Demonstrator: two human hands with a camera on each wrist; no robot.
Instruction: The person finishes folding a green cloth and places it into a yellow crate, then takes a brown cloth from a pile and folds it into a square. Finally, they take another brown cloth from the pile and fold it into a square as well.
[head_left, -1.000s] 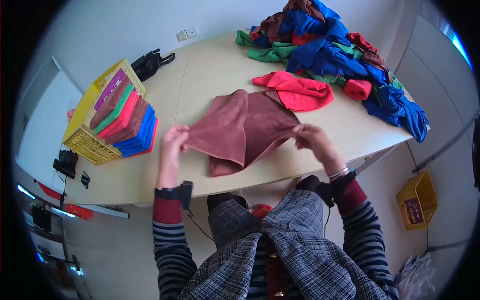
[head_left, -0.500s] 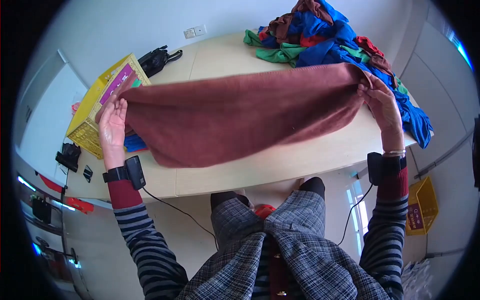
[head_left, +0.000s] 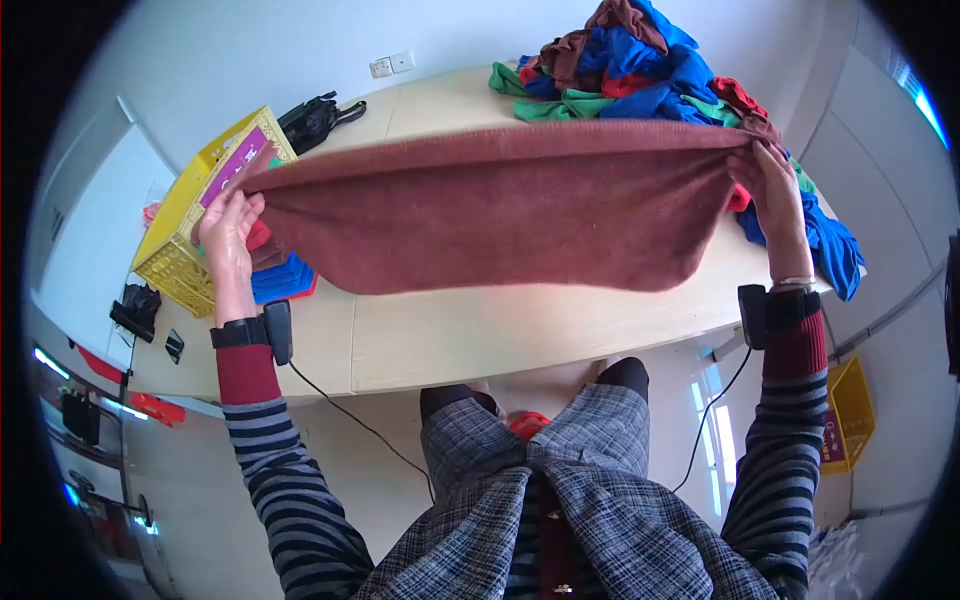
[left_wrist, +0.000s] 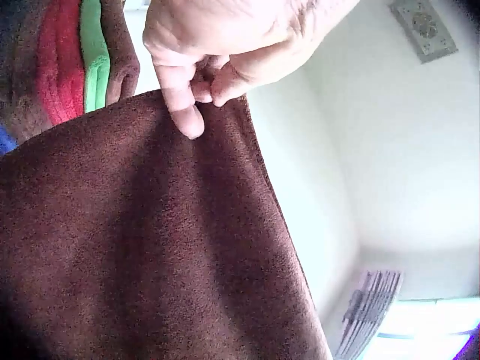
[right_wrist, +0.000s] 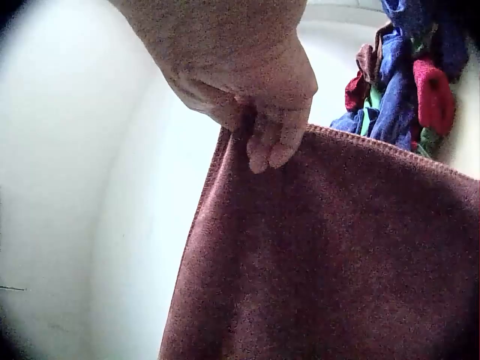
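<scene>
A brown towel (head_left: 500, 210) is stretched wide between my two hands above the table, its lower edge hanging in a curve. My left hand (head_left: 230, 235) pinches one upper corner; in the left wrist view the thumb and fingers (left_wrist: 187, 120) of that hand close on the cloth's edge. At the other end my right hand (head_left: 775, 195) pinches the opposite corner, and the right wrist view shows its fingers (right_wrist: 270, 150) bent over the stitched hem. The red towel that lay on the table is mostly hidden behind the brown one.
A yellow basket (head_left: 170, 262) stands at the left of the table (head_left: 430, 350), with a stack of folded towels (head_left: 285, 280) at its side. A large heap of loose towels (head_left: 660, 75) fills the back right. A black bag (head_left: 318, 122) lies near the wall.
Both hands have lifted the brown towel off the table and spread apart, pulling it out wide. Over the last half second its lower edge has risen and the cloth has become tauter.
</scene>
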